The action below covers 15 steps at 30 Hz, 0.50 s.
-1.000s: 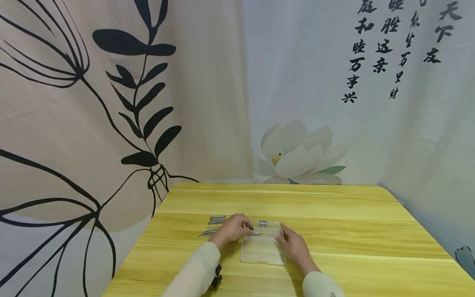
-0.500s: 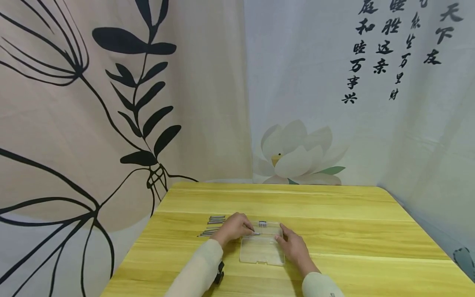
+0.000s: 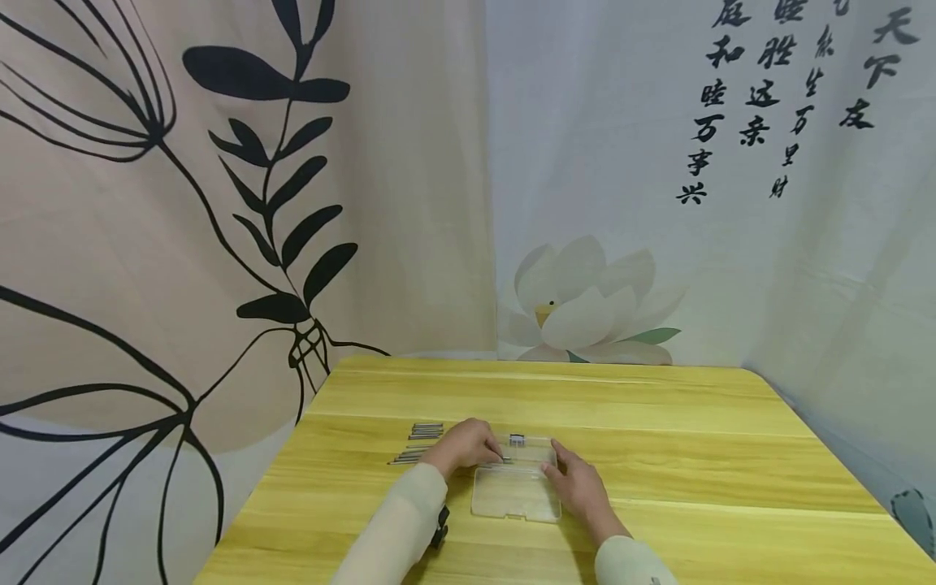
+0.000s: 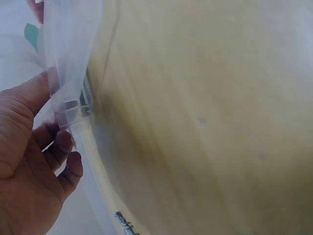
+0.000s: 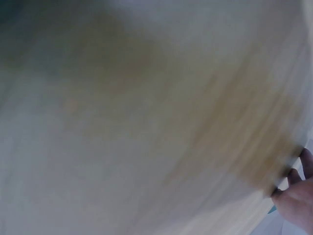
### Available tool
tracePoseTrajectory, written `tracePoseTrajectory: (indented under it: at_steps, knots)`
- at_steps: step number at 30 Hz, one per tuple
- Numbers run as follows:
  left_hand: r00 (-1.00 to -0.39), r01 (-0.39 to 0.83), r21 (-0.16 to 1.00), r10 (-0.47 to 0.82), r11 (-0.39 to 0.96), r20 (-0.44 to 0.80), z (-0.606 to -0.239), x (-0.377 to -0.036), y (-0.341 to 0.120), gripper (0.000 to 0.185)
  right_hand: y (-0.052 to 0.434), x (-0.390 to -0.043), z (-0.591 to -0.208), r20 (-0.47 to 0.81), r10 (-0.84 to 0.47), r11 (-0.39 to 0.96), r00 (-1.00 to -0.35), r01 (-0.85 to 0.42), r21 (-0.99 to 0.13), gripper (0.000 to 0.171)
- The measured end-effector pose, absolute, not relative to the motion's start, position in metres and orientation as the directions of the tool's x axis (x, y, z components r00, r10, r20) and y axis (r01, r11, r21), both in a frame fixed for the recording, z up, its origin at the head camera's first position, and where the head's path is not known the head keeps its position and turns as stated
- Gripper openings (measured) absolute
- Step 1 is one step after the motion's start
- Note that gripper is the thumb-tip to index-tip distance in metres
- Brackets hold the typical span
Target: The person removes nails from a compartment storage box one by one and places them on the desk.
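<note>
A clear plastic box [image 3: 516, 494] lies on the table with its lid unfolded, two shallow halves one behind the other. My left hand [image 3: 468, 445] reaches over the left side of the back half; its fingertips pinch a thin metal rod, of which only a short end shows. In the left wrist view, the left thumb [image 4: 30, 94] is against the box's wall, and metal pieces [image 4: 84, 100] show by the clear plastic. My right hand [image 3: 581, 486] holds the box by its right edge, thumb and fingers spread along it.
Several thin metal rods [image 3: 426, 431] lie in a row left of the box, with more rods [image 3: 409, 456] nearer, partly behind the left hand. The wooden table [image 3: 695, 455] ends at a printed curtain [image 3: 409, 203]. A black strap shows at the left forearm.
My left hand has shifted very slightly right, and less of the rod shows beyond its fingertips. The right hand and the box stay in place.
</note>
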<state>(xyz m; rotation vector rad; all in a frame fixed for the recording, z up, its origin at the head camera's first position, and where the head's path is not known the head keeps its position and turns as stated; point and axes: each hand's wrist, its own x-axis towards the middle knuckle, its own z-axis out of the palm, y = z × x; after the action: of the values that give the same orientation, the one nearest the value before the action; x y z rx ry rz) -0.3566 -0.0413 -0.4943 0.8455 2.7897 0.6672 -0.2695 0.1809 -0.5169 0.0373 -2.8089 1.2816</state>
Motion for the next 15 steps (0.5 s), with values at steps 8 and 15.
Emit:
tracePoseTrajectory:
  at_steps: [8, 15]
  knots:
    - [-0.832, 0.478, 0.462, 0.554, 0.748, -0.037, -0.4916, -0.3587, -0.0384, 0.006, 0.181, -0.2699, -0.5175, 0.072, -0.001, 0.659, -0.997, -0.055, -0.75, 0.053]
    - [-0.818, 0.506, 0.433, 0.574, 0.746, -0.032, -0.4899, -0.3603, -0.038, 0.006, 0.1819, -0.2697, -0.5163, 0.076, -0.005, 0.658, -0.997, -0.061, -0.751, 0.054]
